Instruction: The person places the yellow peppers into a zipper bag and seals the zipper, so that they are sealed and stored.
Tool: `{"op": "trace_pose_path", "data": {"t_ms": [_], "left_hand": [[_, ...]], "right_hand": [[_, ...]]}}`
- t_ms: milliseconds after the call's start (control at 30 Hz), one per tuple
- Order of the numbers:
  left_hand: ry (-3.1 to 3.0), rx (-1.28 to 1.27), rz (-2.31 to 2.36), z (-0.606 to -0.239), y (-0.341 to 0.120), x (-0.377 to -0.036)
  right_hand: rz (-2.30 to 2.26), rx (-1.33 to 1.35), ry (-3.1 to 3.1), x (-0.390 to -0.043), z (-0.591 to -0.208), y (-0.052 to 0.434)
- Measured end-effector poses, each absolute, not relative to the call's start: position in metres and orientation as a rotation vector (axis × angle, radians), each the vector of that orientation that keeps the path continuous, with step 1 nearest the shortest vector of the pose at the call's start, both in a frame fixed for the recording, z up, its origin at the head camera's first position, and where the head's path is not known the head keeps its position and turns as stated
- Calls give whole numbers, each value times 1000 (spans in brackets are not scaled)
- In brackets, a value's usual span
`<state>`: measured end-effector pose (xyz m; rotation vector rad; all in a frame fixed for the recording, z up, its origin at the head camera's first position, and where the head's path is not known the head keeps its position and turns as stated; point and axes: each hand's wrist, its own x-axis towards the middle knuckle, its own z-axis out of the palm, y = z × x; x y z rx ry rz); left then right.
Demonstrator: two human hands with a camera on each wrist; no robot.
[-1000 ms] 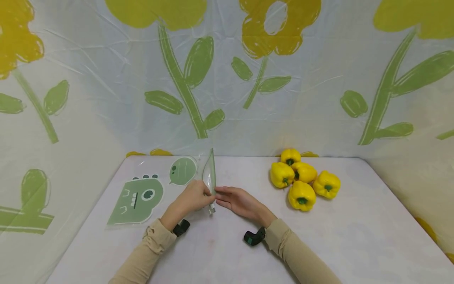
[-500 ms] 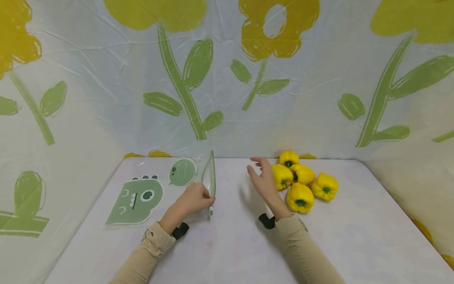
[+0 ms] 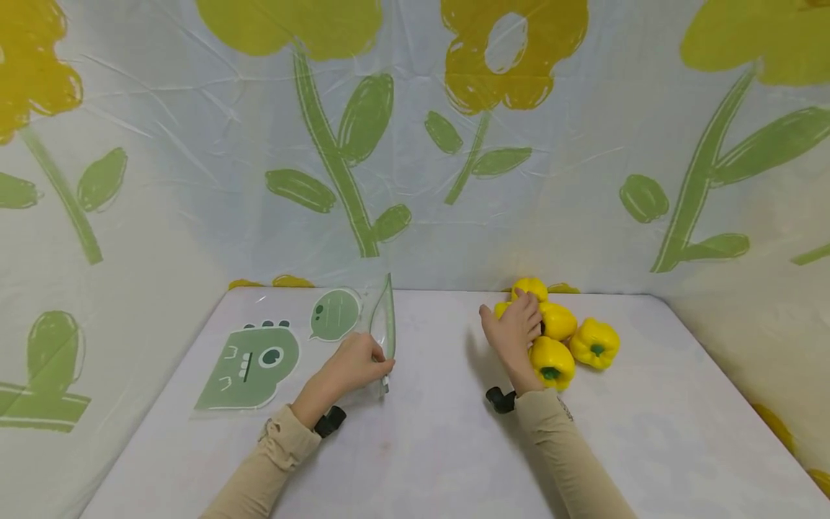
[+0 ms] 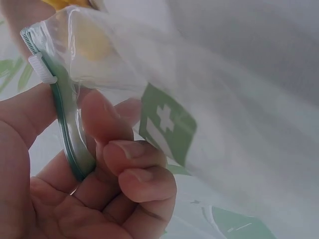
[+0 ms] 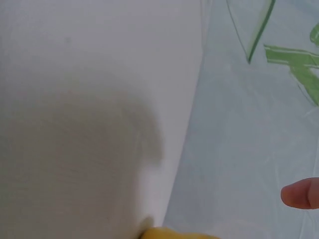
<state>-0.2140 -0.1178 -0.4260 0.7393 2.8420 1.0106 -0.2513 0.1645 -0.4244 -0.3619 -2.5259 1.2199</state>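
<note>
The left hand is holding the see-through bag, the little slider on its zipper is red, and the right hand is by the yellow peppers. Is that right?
Not quite: the slider is white, not red, as the left wrist view shows. The left hand does hold the see-through bag, and the right hand is by the yellow peppers.

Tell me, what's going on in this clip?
A person's left hand pinches the mouth edge of a clear zip bag with green prints, its mouth parted. The right hand, thumb spread, is at the clustered yellow peppers, partly covering the leftmost; whether it touches one can't be told. The peppers sit on the white table.
</note>
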Motion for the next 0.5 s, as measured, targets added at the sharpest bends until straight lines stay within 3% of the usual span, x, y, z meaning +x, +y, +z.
{"op": "trace_pose_path", "data": {"t_ms": [500], "left_hand": [[2851, 752, 987, -421, -120, -211]], "right_hand": [[1561, -334, -2466, -256, -446, 163]]}}
